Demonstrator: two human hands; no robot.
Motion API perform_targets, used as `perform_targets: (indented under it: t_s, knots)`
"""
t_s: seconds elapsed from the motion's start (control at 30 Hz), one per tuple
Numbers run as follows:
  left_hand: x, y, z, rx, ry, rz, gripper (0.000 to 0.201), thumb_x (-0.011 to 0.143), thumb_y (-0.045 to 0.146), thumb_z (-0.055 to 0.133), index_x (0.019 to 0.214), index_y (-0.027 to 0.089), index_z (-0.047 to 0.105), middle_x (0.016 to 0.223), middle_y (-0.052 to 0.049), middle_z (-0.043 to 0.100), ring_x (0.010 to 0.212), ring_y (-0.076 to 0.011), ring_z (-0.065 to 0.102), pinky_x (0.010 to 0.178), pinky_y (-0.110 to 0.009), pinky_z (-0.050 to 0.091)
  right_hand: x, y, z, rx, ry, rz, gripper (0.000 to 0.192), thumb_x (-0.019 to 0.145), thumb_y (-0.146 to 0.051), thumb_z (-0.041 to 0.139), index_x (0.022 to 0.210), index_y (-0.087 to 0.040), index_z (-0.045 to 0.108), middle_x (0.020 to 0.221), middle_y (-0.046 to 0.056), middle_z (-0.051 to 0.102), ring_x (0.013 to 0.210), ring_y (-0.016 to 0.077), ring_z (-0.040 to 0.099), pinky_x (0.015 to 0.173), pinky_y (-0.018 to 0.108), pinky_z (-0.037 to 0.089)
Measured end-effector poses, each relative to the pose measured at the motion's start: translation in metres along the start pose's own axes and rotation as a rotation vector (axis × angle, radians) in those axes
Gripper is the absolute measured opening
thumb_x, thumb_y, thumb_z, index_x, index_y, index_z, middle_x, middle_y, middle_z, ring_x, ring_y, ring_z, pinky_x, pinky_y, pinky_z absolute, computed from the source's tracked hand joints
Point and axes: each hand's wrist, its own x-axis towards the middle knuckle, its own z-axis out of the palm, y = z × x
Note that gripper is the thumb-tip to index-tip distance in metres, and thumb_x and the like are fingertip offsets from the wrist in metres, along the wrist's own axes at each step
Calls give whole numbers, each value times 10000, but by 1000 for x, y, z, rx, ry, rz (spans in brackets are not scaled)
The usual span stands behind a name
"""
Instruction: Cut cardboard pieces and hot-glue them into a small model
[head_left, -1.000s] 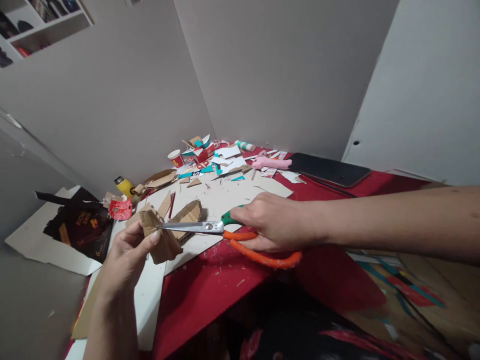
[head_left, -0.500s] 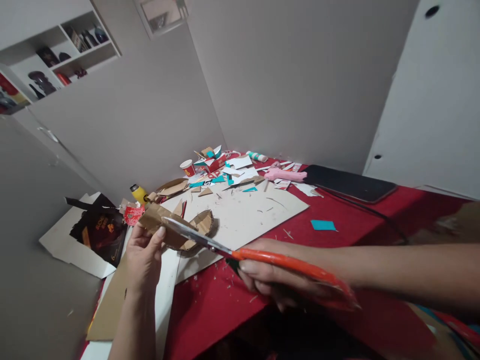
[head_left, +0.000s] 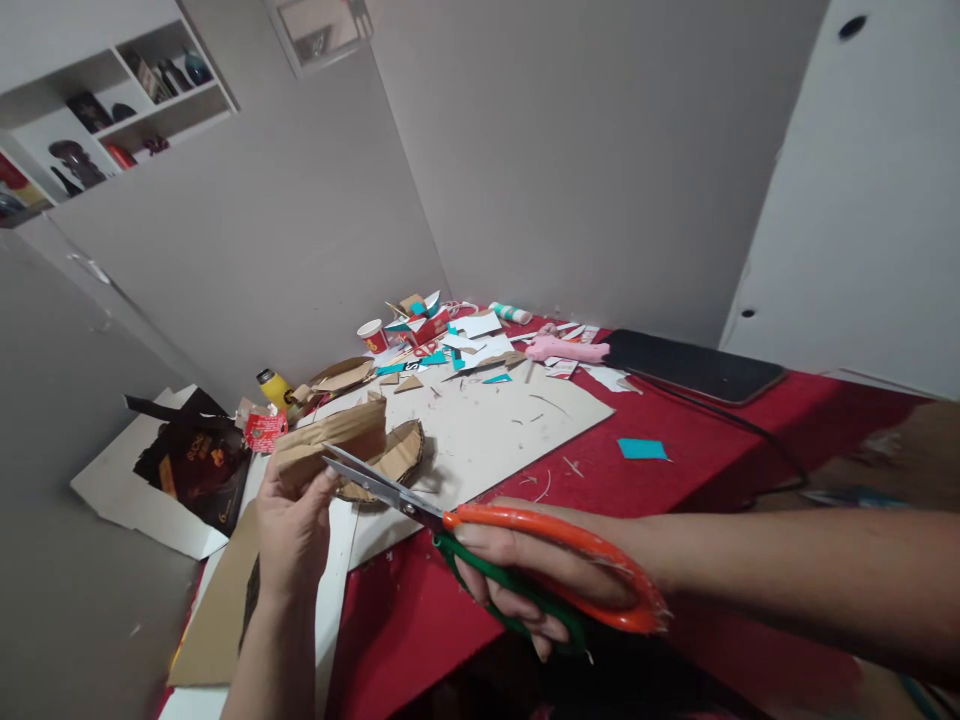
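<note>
My left hand pinches a folded strip of brown cardboard, held up over the table's left part. In my right hand are scissors with one orange and one green handle, my fingers through the loops. The blades are slightly apart, their tips beside my left thumb at the lower edge of the strip. Whether cardboard lies between the blades I cannot tell. Behind the strip, a curved cardboard piece rests on a white board.
Paper scraps, a paper cup and a pink glue gun lie at the back. A black device with a cable stands right. Left are a yellow bottle and a torn black box piece. Red cloth covers the table.
The scissors have turned and their blades have opened a little, so the green handle shows. The cardboard strip has tilted, showing more of its broad side. A thin offcut now lies on the red cloth.
</note>
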Motion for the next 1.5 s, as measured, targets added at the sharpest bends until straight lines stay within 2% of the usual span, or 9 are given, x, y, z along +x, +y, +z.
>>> perform_targets:
  t_s: [0.27,0.43,0.57,0.7,0.97,1.1,1.27,1.4,1.5]
  knots:
    - [-4,11,4,-140,20,-144,214,742,395,689,855,214,678,837,-13,697,842,-169,658,735,-288,564,-1,-2,-3,-71,32,19,645,682,-807,461,724,-164,489,467,-92,433,373,34,423,507,245,520]
    - [0,9,2,5,32,-137,84,705,229,704,760,174,674,694,18,633,634,-95,595,571,-167,504,-2,1,-2,-39,31,26,633,716,-788,464,722,-156,488,468,-87,428,368,29,417,489,231,517]
    - [-4,7,4,69,54,-24,102,701,190,729,798,188,699,792,12,695,756,-107,634,723,-184,518,1,5,-2,101,14,64,629,721,-776,472,712,-148,508,451,-83,421,357,30,413,454,200,497]
    - [-6,4,5,144,50,79,142,671,138,771,779,196,699,775,27,707,758,-110,642,743,-201,526,2,7,-3,227,-64,86,602,774,-732,425,692,-143,518,460,-68,439,348,31,413,440,200,505]
    - [-4,-4,11,172,35,229,186,651,91,786,787,204,727,862,23,708,868,-119,641,854,-223,506,2,8,-2,155,5,41,559,852,-665,378,708,-139,505,453,-71,419,348,34,402,416,190,483]
    - [-9,-1,12,156,55,184,181,666,124,782,813,199,708,833,19,706,827,-128,653,804,-235,528,0,4,0,-76,81,-19,551,818,-688,442,723,-148,486,452,-80,414,346,34,410,391,166,446]
    - [-7,3,11,70,106,77,199,793,404,652,817,210,687,774,9,696,781,-148,665,780,-283,544,-1,1,0,-272,142,-1,580,766,-732,472,736,-153,469,517,-60,469,364,32,447,330,117,356]
    - [-1,2,7,81,166,21,156,744,258,712,637,175,635,600,39,618,597,-97,612,619,-203,525,3,9,-1,-235,117,23,578,782,-723,457,724,-149,485,475,-74,450,346,32,437,364,145,405]
    - [-2,1,4,119,191,61,134,700,214,744,633,172,636,613,45,627,609,-87,600,636,-196,513,5,12,-3,-144,99,13,583,785,-725,450,724,-148,501,453,-82,428,341,37,430,396,180,453]
